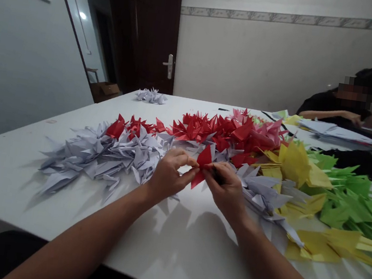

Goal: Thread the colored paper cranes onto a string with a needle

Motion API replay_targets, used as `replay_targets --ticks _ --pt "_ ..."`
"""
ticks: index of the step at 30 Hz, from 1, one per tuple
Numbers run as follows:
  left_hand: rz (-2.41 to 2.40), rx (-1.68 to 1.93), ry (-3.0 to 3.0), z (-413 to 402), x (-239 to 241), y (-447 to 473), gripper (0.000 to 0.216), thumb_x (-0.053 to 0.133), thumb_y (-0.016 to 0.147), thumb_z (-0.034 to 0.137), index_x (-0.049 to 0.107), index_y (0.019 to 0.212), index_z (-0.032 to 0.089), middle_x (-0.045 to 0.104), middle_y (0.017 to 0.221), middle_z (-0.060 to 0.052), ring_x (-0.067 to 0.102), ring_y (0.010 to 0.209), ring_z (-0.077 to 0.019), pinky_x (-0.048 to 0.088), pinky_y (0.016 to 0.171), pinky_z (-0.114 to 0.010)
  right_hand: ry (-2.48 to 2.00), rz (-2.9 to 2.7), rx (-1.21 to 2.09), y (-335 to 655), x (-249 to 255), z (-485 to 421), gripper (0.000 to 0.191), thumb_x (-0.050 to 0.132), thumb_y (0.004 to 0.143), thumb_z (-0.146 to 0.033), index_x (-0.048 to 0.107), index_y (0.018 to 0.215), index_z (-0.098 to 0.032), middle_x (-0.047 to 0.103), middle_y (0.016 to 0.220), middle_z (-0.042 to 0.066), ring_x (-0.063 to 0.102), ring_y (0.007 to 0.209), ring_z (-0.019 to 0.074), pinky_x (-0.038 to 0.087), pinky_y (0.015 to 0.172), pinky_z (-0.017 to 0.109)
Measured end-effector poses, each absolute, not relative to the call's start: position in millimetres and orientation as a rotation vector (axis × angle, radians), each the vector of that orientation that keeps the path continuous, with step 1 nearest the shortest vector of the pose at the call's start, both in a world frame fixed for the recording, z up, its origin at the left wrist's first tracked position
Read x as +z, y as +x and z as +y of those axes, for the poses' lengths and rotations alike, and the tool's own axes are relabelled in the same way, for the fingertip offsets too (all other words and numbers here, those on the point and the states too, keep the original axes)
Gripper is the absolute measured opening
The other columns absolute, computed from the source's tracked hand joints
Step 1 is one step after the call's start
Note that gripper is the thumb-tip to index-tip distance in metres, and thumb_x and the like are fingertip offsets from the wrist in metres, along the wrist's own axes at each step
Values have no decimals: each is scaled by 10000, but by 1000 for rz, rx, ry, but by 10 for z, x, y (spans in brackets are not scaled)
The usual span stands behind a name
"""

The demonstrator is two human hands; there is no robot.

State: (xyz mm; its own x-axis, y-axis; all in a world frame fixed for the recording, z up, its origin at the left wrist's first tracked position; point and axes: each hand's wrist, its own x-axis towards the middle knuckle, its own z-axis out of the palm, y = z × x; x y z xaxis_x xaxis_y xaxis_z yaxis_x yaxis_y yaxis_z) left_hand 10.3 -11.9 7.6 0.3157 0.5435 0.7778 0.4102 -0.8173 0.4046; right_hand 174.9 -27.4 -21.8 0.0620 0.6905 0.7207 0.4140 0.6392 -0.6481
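My left hand (169,174) and my right hand (223,191) pinch a folded red paper piece (202,165) between them, just above the white table (60,195). A small dark object (217,175) shows between the right hand's fingers, too hidden to identify. Pale lilac origami cranes (100,160) lie heaped to the left of my hands and continue along the right one. Beyond my hands stretches a band of red origami cranes (214,132). Yellow paper cranes (293,166) and green ones (347,199) lie to the right.
A small pile of pale cranes (150,95) sits near the far table edge. At the far right, a seated person (336,105) in a dark top has a hand on stacked paper sheets (335,133). A dark wooden door (146,27) stands behind the table.
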Motion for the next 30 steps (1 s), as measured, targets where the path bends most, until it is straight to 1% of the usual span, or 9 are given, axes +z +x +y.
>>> replay_targets --ticks 2,4,8,11,15,17,21,26,30 --pt "825 1498 2346 -116 51 117 116 645 749 162 658 864 168 611 965 -93 568 951 -210 468 842 -363 -930 -1495 361 1732 -225 -289 77 592 797 -258 647 822 -211 577 779 17 544 725 150 437 661 283" --pt "739 1401 2231 -106 7 133 183 639 755 174 648 937 170 604 1057 -107 570 999 -215 476 865 -368 -942 -1439 476 1713 -223 -315 118 602 789 -308 652 838 -214 580 779 16 537 697 142 430 607 265" --pt "722 1262 1957 -87 -86 167 215 619 763 188 633 976 163 655 935 -79 626 856 -180 524 763 -308 -1003 -1361 668 1686 -202 -356 230 616 766 -403 651 882 -208 545 661 -8 485 556 112 368 471 228" --pt "784 1367 1809 -60 -106 164 231 648 738 192 632 966 159 656 955 -77 630 872 -180 522 781 -296 -1024 -1283 758 1680 -155 -375 315 604 760 -476 634 901 -196 471 556 -44 416 466 93 312 419 219" --pt "833 1518 1699 6 -81 117 267 668 725 208 618 980 151 646 1003 -87 626 896 -179 518 810 -299 -1008 -1311 978 1646 -35 -455 357 532 790 -536 590 782 -183 364 499 -75 319 403 66 257 382 211" --pt "849 1568 1731 32 -74 93 270 661 730 204 614 990 149 640 1020 -93 622 919 -187 516 829 -312 -1017 -1355 1111 1607 11 -508 335 505 811 -509 564 774 -181 370 511 -74 323 401 62 250 372 207" --pt "883 1632 2019 20 -68 78 249 626 746 158 617 995 172 640 1009 -79 607 946 -189 504 853 -335 -963 -1417 1221 1524 2 -550 269 566 785 -438 536 857 -180 449 601 -61 373 430 55 279 377 195" --pt "872 1622 2311 -51 -39 92 287 573 753 83 613 1017 190 640 999 -66 595 940 -174 490 857 -331 -956 -1325 1328 1502 -12 -519 328 577 758 -497 476 733 -185 394 519 -83 338 400 47 258 360 182" --pt "812 1608 2391 -86 -23 109 309 542 760 57 608 1031 189 636 1006 -72 597 941 -173 499 838 -321 -1013 -1216 1405 1533 31 -507 372 614 708 -524 452 713 -190 415 526 -80 338 397 39 236 352 163"
